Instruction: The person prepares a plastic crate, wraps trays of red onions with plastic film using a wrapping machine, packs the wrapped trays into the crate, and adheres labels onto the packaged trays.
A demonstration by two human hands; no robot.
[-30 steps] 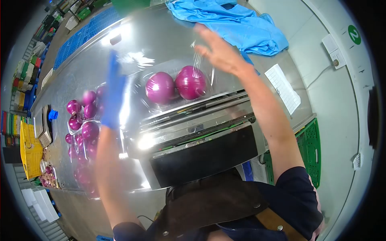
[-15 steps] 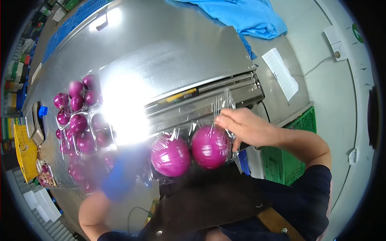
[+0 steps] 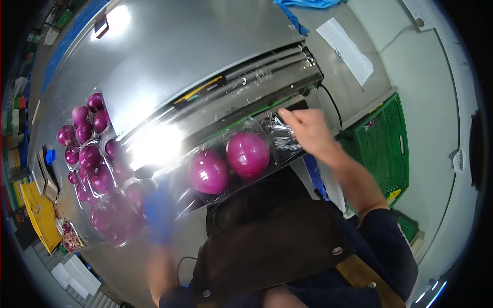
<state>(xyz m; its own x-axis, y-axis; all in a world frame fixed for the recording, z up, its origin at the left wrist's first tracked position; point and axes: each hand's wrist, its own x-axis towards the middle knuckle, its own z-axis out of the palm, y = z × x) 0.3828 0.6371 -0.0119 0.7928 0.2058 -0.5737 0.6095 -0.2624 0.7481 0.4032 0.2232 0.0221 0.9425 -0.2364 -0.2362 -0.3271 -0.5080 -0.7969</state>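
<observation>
Two large, glossy purple round onions (image 3: 248, 155) have come from the steel table (image 3: 169, 66) beyond the rollers to the black flat plate (image 3: 298, 105) on the near side. Far left stands a yellow plastic crate (image 3: 41, 215). Next come small purple onions (image 3: 90, 157) in clear plastic trays, crowding the space just beside the blue-gloved left hand (image 3: 160, 210); that hand is blurred, so I cannot tell its grip. Side by side, the large pair sits between the hands, which are well apart. Wrapping seems the step in hand: the bare right hand (image 3: 310, 131) is closed on bunched clear film (image 3: 282, 134). The next move probably calls for snugging and tucking that loose end without tearing it. Farther right is a green plastic crate (image 3: 400, 123).
</observation>
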